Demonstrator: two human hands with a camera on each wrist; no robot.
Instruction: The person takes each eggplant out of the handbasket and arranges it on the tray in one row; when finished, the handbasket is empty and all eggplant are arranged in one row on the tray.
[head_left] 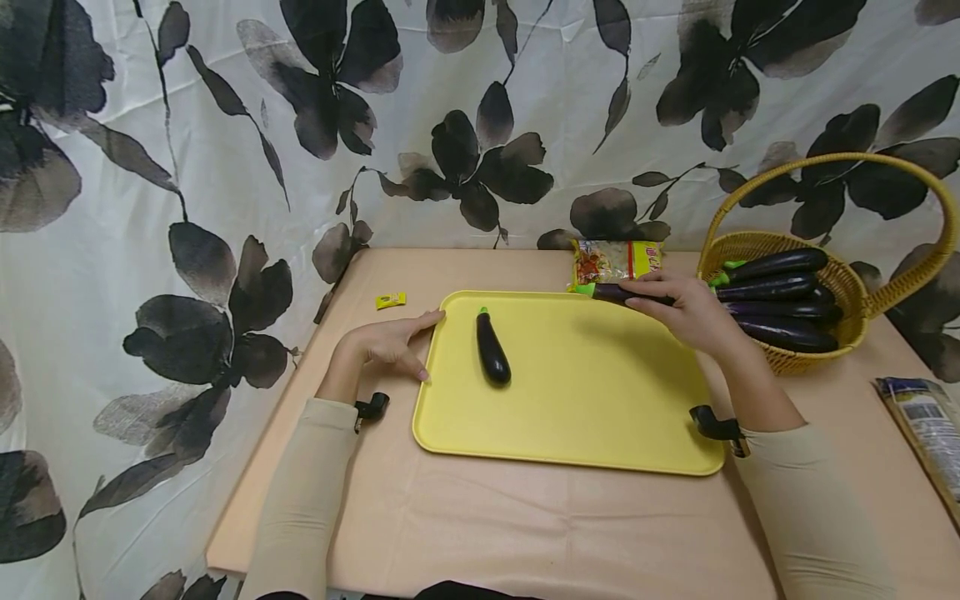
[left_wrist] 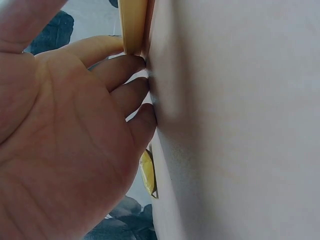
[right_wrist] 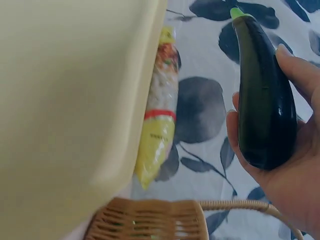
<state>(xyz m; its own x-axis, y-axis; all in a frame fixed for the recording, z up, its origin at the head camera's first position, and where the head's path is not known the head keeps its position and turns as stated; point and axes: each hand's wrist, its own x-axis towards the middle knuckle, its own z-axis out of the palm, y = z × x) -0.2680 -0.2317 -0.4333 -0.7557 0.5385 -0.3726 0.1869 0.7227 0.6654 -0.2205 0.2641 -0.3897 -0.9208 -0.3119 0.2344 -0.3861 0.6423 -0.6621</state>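
Note:
My right hand (head_left: 686, 312) grips a dark purple eggplant (right_wrist: 262, 95) by its body, thumb on one side and fingers round the other. In the head view this eggplant hangs over the far right part of a yellow tray (head_left: 585, 433), its green stem end pointing left. Another eggplant (head_left: 492, 350) lies on the tray's left half, stem end away from me. My left hand (head_left: 386, 343) is at the tray's left edge, fingers extended and fingertips at the rim. In the left wrist view, its fingers (left_wrist: 131, 95) reach the tabletop beside the tray rim (left_wrist: 132, 30).
A wicker basket (head_left: 795, 362) with a tall handle and several eggplants (head_left: 780, 287) stands at the right. Behind the tray lies a colourful food packet (head_left: 611, 260). A small yellow packet (head_left: 391, 300) sits at back left, a larger package (head_left: 922, 425) at far right. A floral curtain (head_left: 450, 75) hangs behind.

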